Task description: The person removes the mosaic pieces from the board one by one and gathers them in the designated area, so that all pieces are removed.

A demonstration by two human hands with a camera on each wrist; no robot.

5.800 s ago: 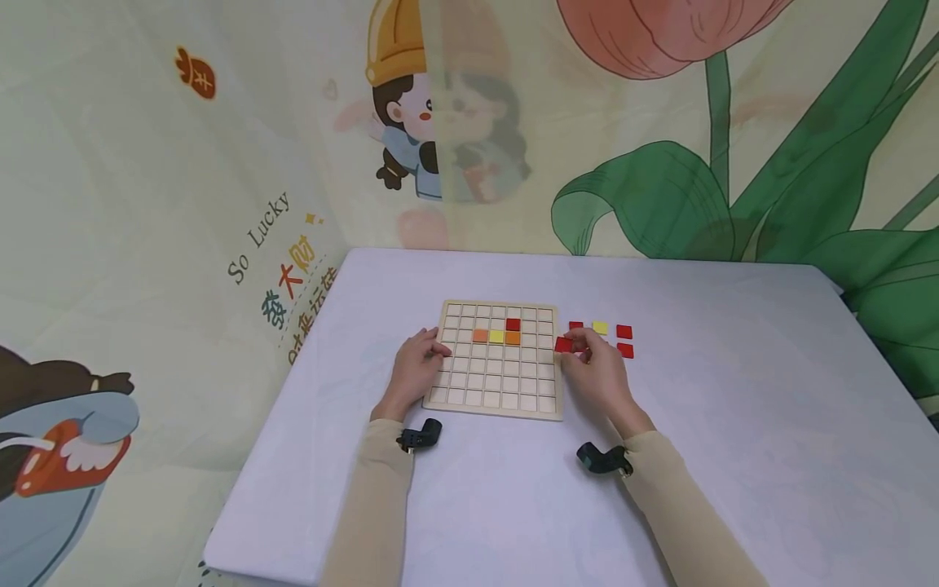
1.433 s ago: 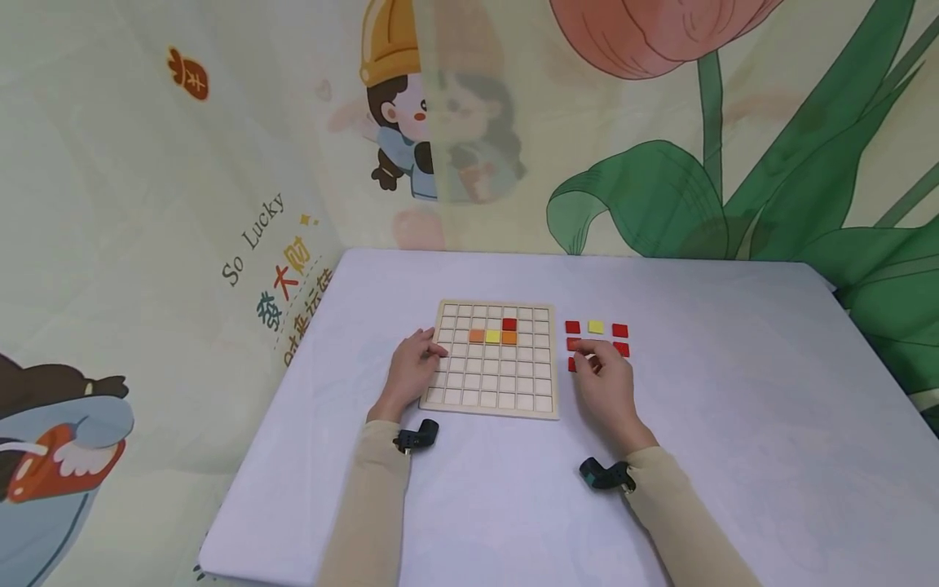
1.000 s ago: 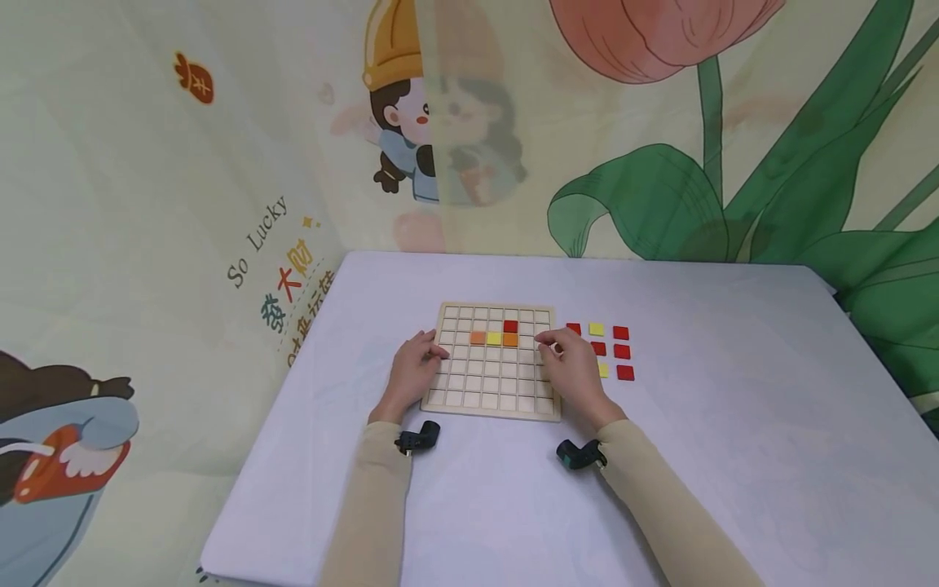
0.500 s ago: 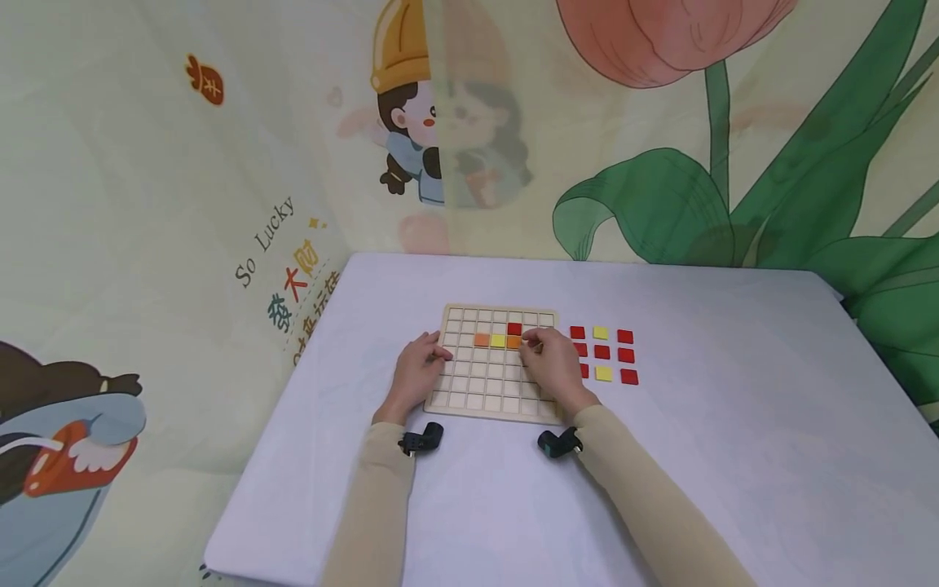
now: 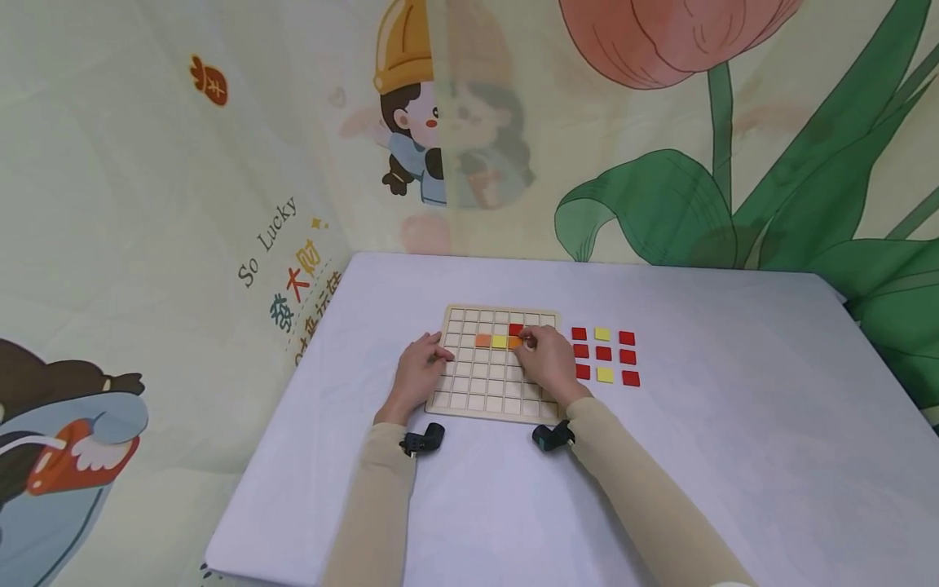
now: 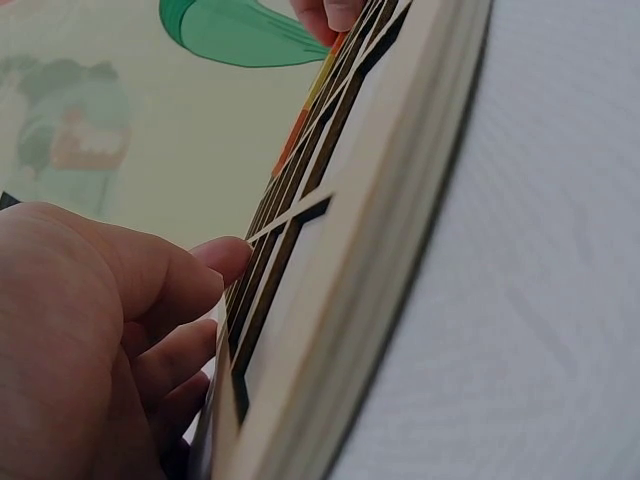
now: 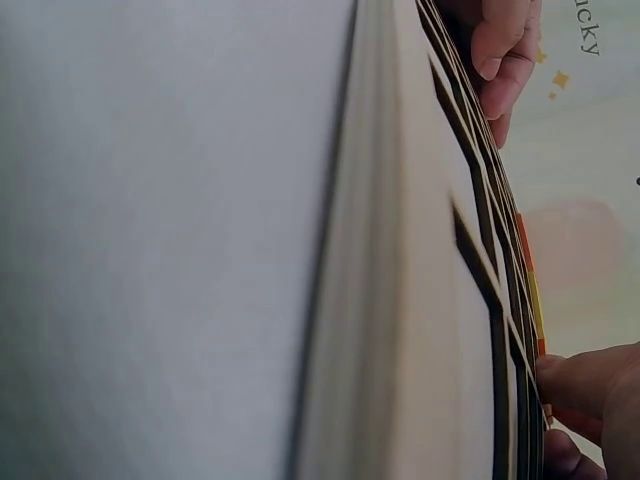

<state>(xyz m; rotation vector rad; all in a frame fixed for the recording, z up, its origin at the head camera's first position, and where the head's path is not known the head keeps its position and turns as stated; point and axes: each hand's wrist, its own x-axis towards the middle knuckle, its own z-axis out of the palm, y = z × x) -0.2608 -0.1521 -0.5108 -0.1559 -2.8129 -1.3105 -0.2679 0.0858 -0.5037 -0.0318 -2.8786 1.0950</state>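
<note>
A wooden grid board (image 5: 469, 385) lies on the table. In it sit a light orange tile (image 5: 482, 341), a yellow tile (image 5: 499, 342), an orange tile (image 5: 514, 343) and, behind that, a red tile (image 5: 516, 330). My left hand (image 5: 421, 371) rests at the board's left edge, thumb on the rim. Over the right half is my right hand (image 5: 552, 363), fingertips down beside the orange tile. In the right wrist view, a bit of red shows between thumb and fingers of that hand (image 7: 600, 385); it looks like a small red tile (image 7: 577, 425), mostly hidden.
Right of the board, loose red and yellow tiles (image 5: 604, 353) lie in three rows. A white cloth covers the table (image 5: 719, 424). Printed cloth (image 5: 645, 122) hangs behind it and on the left. Each wrist wears a small black camera (image 5: 423, 440).
My right hand has moved left from the loose tiles, across the board's right edge, to the orange and red tiles. My left hand stays at the left edge.
</note>
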